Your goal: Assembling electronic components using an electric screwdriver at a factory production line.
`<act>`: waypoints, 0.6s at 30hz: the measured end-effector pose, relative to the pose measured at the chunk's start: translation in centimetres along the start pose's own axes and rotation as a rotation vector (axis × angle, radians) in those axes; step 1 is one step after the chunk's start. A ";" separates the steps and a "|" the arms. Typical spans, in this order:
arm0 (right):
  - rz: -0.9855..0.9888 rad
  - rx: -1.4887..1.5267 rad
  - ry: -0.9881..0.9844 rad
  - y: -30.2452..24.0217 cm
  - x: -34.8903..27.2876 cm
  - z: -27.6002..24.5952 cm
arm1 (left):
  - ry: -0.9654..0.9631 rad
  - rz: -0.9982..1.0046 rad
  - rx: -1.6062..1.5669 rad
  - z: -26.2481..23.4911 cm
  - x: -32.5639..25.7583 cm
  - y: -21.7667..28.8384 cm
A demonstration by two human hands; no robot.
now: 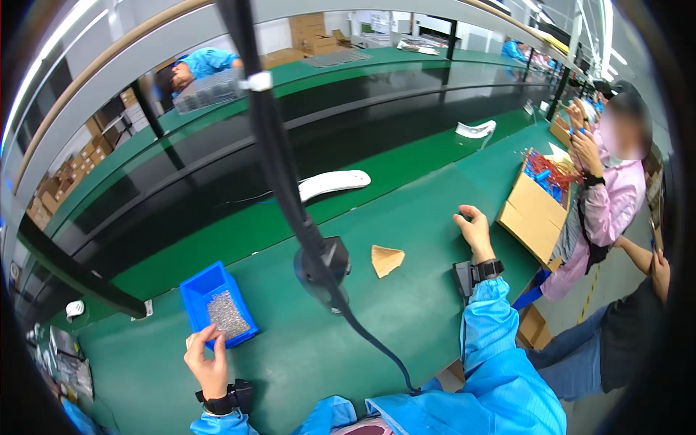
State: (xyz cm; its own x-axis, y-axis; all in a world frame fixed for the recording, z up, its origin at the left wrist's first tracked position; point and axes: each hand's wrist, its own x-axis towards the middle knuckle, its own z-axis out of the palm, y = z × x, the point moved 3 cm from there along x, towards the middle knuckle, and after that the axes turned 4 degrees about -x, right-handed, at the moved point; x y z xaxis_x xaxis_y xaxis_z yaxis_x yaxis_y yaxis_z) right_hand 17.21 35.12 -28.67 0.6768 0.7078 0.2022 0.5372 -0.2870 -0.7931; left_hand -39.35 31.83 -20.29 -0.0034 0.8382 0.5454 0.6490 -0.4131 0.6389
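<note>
My left hand (206, 362) is at the near edge of a blue plastic bin (194, 308), thumb and forefinger brought together at its rim. Whatever may be between those fingertips is too small to make out. Small grey metal pieces, perhaps screws, form a pile (228, 316) in the bin. Farther right, my right hand (475, 233) is held above the green table, its fingers loosely curved and a gap between thumb and forefinger, with nothing seen in it. A torn piece of brown cardboard (387, 260) lies on the table between my hands.
A dark cable with a black block (322, 264) hangs before me. White curved casings (335, 184) (475, 130) lie on the green strip beyond the table. At right, a cardboard box (535, 210) holds red and blue wires beside a person in pink (612, 196). Another person in blue (206, 64) leans opposite.
</note>
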 end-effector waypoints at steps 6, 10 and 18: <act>-0.117 0.164 -0.051 -2.3 -0.8 2.1 | 0.088 0.017 0.072 -1.1 -0.2 -0.5; -0.241 0.253 -0.176 -5.7 -2.7 2.3 | 0.091 0.065 0.042 -0.6 -0.1 -1.1; -0.296 0.521 -0.647 -15.6 -9.9 3.4 | 0.033 0.101 0.100 -1.0 -0.8 -1.9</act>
State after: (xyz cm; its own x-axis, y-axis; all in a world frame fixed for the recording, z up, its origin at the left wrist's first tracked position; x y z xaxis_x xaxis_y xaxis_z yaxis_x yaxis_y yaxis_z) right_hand 0.47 34.80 -20.28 0.0440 0.9786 0.2010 0.2404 0.1849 -0.9529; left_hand -41.38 31.59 -21.38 0.0420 0.7814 0.6226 0.7201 -0.4556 0.5233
